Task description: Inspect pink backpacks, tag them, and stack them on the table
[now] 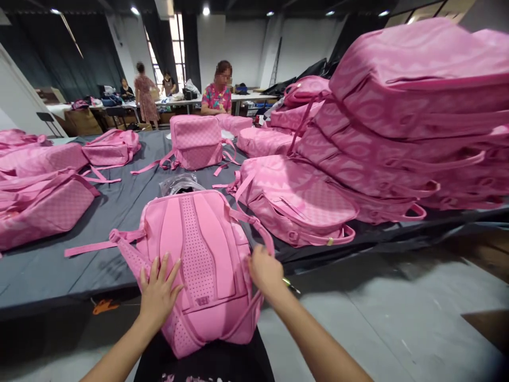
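Note:
A pink backpack (217,233) stands before me at the table's edge, its padded back panel with a dotted middle strip facing me. My left hand (158,289) lies flat on the panel's lower left, fingers spread. At the bag's right side, by a shoulder strap (262,228), my right hand (267,270) is closed. The end of a slim tool (292,286), bright green and dark, sticks out behind that hand; its kind is hidden. The other shoulder strap (133,252) hangs out to the left.
Stacked pink backpacks (397,127) rise high on the right. More pink bags (43,207) lie at the left, and one pink bag (194,140) stands farther back on the dark-covered table (115,201). Clear plastic (178,183) sits behind my backpack. A person (218,95) works across the table.

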### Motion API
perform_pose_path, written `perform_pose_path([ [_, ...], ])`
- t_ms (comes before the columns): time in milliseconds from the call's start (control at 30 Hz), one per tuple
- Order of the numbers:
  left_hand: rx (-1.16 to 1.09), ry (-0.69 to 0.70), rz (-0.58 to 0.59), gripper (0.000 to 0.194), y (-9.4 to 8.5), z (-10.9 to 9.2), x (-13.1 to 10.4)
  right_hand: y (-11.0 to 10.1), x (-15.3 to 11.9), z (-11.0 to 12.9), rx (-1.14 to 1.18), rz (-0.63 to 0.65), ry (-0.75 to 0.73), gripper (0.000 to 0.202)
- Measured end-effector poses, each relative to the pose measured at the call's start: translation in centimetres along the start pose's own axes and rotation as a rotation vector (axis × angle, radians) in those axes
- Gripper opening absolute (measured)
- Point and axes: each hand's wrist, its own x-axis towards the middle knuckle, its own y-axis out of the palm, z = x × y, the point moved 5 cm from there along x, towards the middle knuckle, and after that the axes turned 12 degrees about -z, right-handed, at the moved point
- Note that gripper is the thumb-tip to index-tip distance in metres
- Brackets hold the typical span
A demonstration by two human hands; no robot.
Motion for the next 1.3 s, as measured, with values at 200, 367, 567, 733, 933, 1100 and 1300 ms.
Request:
perform_pose_path([
  [200, -0.187, 0.203, -0.047, 0.039, -3.5, -4.1, 5.7, 2.7, 1.7, -4.7, 0.191, 0.183, 0.101, 0.041],
  [367, -0.273, 0.745, 0.009, 0.030, -3.3, -12.2, 16.1, 1.6, -1.0, -2.2, 0.209, 0.105, 0.066, 0.028],
  [567, -0.241, 0.917, 0.067, 0.041, -5.8, -13.1, 18.2, -1.8, -3.8, -1.7, 0.264, -0.017, -0.036, 0.020],
  [733, -0.196, 0.991, -0.055, 0.049, -8.5, -9.2, 16.7, -1.8, -4.2, -0.3, 0.293, 0.006, -0.135, 0.018],
  [933, -0.006, 0.756, -0.203, 0.046, -9.6, -1.5, 22.1, -0.7, -4.8, 0.8, 0.274, 0.057, -0.173, 0.018],
  [1100, -0.058, 0.747, -0.193, 0.040, -8.5, -2.8, 21.8, 0.5, -4.3, 0.6, 0.199, 0.089, -0.116, 0.016],
  [1300, -0.221, 0.900, 0.079, 0.034, -5.1, -7.1, 16.8, 1.3, -3.6, -0.4, 0.218, 0.124, -0.019, 0.015],
])
